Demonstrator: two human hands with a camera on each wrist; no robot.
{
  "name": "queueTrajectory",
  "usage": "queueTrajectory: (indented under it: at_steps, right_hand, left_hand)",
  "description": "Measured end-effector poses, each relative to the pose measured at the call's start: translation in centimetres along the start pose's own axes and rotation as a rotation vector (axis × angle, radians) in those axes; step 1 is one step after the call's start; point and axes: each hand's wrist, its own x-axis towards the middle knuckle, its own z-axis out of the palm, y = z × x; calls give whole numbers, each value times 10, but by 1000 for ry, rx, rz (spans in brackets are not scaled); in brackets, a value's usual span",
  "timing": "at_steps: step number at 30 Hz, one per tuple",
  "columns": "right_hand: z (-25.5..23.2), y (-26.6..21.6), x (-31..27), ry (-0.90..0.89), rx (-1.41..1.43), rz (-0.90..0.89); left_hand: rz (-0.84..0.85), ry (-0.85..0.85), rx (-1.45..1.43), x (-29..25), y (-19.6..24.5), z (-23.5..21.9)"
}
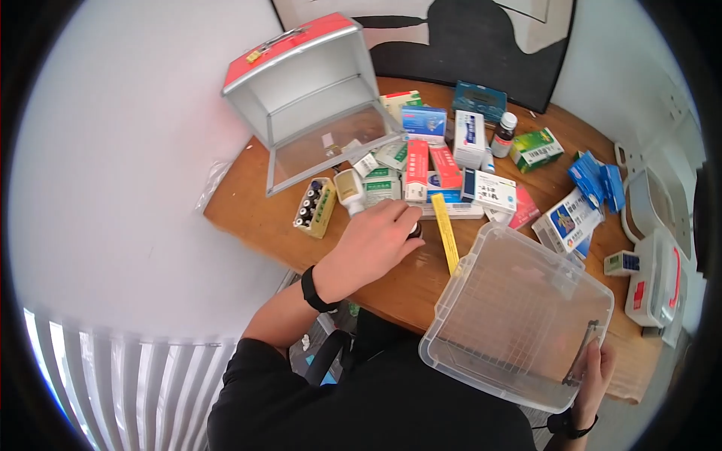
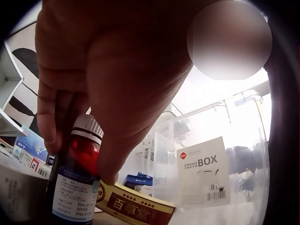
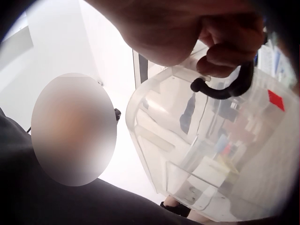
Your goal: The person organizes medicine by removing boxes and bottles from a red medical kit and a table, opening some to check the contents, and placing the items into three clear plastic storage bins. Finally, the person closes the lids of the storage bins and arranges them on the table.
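Note:
My left hand (image 1: 370, 242) holds a small brown medicine bottle (image 2: 72, 190) between fingers and thumb, at the front of the piled medicine boxes. In the left wrist view the bottle stands upright, with a white ribbed cap and a blue and white label; my hand mostly hides it in the head view. A long yellow box (image 1: 445, 233) lies just right of that hand. My right hand (image 1: 599, 367) grips the black handle (image 3: 229, 89) of a clear plastic storage box (image 1: 519, 308), which is tilted over the table's front edge. A white label (image 2: 204, 171) on it reads STORAGE BOX.
A red and silver case (image 1: 301, 75) stands open at the back left. Medicine boxes, a white bottle (image 1: 350, 188) and a carton of vials (image 1: 314, 208) crowd the wooden table (image 1: 256, 203). Another clear case (image 1: 653, 282) with a red handle sits at the right.

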Motion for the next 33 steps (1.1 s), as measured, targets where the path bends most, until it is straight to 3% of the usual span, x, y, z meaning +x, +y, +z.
queueTrajectory:
  at_steps: [5,7,9,10,12,13,16,18,20,22,24,33]
  right_hand:
    - [24,-7,11,38,-61,-13]
    - [26,-10,16,34,-73,-20]
    - [24,-17,17,-151,-25,-11]
    - [25,-17,18,-150,-26,-10]
    - [30,-14,21,-134,-68,-37]
    - [39,-15,19,-130,-69,-39]
    - [65,-36,12,87,-1,-38]
    - [66,-55,15,-282,1,46]
    - [80,-61,13,-206,38,104]
    - [84,-66,15,-330,-14,48]
    - [96,-75,16,-315,-13,60]
    - [100,-90,14,-378,54,70]
  left_hand:
    - [-180,149,-108,-17,3,-57]
    - [-351,237,-31,-35,-3,-90]
    - [-416,359,88,-56,-19,-118]
    - [-416,359,86,-64,-24,-129]
    - [-673,354,171,-79,-31,-144]
    - [-670,357,167,-86,-37,-146]
    - [-719,269,177,-105,-67,-131]
    - [-754,192,209,-116,-90,-111]
    - [-707,198,194,-118,-101,-99]
    - [-690,248,71,-118,-108,-89]
    - [-651,223,52,-118,-112,-81]
    - [-777,226,71,-125,-125,-72]
